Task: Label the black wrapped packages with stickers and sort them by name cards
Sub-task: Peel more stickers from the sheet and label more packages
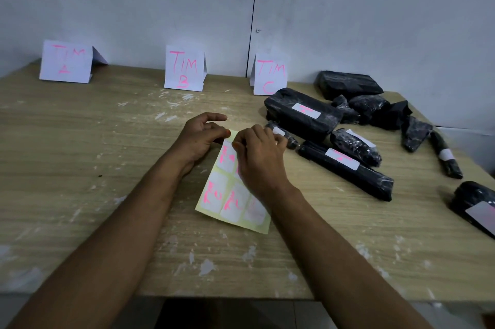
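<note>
A yellow sticker sheet (230, 194) with white labels marked in pink lies on the table in front of me. My left hand (199, 138) pinches the sheet's top corner. My right hand (258, 157) lies over the sheet's upper right part and pinches at a sticker there. Several black wrapped packages sit to the right; a big one (302, 114), a long one (345, 169) and a small one (355, 146) carry white labels. Others further back (348, 85) show none. Three folded name cards stand along the wall: TIM A (65, 62), TIM B (184, 68), TIM C (269, 75).
The wooden table (107, 168) bears white paint flecks and its front edge runs close to me. A grey wall rises right behind the cards. One more labelled black package (476, 208) lies at the far right edge.
</note>
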